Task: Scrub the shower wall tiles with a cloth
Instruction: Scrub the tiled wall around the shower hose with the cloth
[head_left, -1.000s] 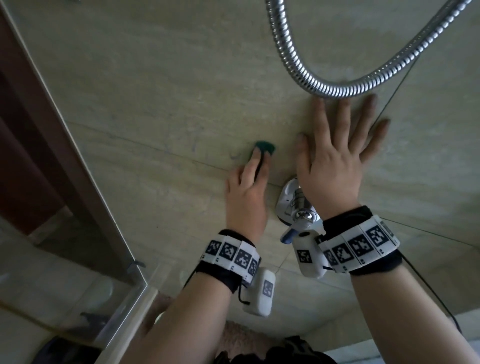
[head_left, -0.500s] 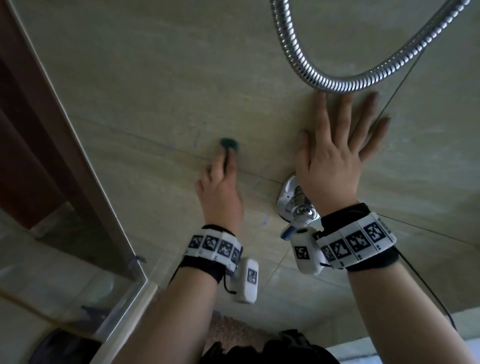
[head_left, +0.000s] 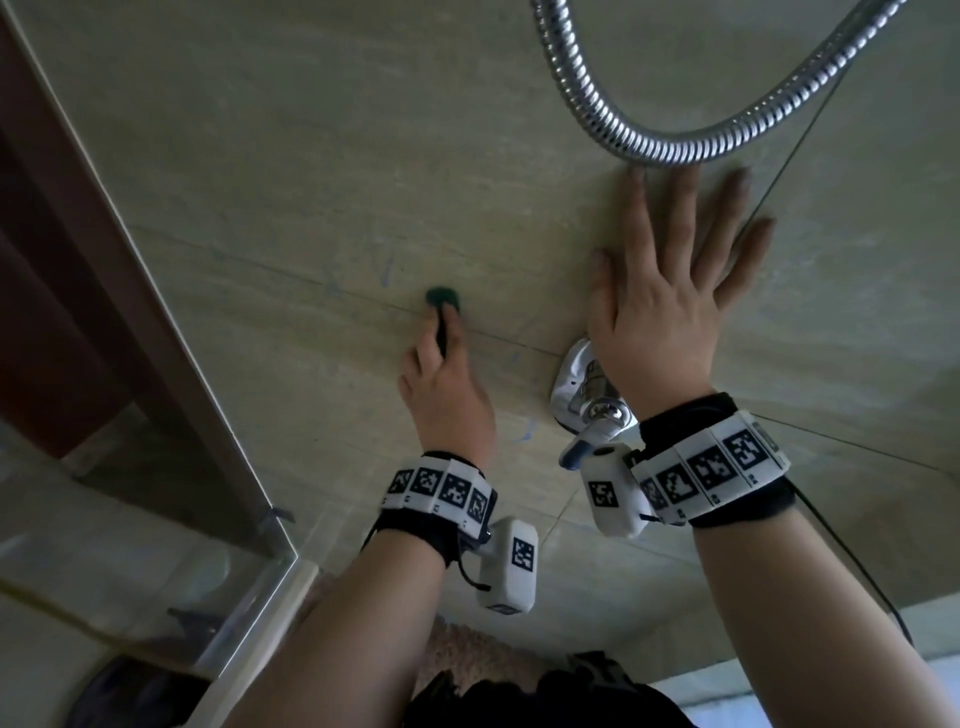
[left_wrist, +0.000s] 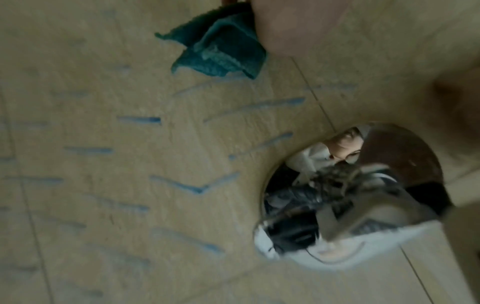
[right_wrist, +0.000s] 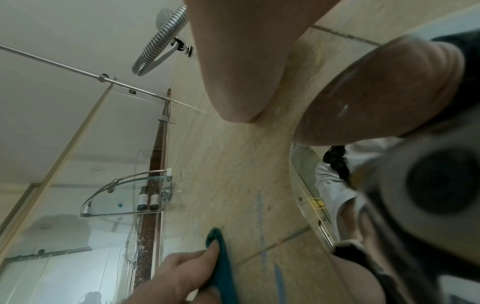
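Mid-scrub, cloth swept leftward along the tile joint.

Left hand (head_left: 447, 395), centre of frame, fingers curled round a folded green cloth (head_left: 442, 297) and pressing it to the wall tiles (head_left: 260, 156); moved left and away from the chrome tap (head_left: 587, 395) compared with a second ago. Right hand (head_left: 670, 301) unchanged: flat, fingers spread, braced on the wall under the shower hose (head_left: 654, 148) at upper right. Blue marks (left_wrist: 259, 105) visible below the cloth, so likely plenty left to scrub.
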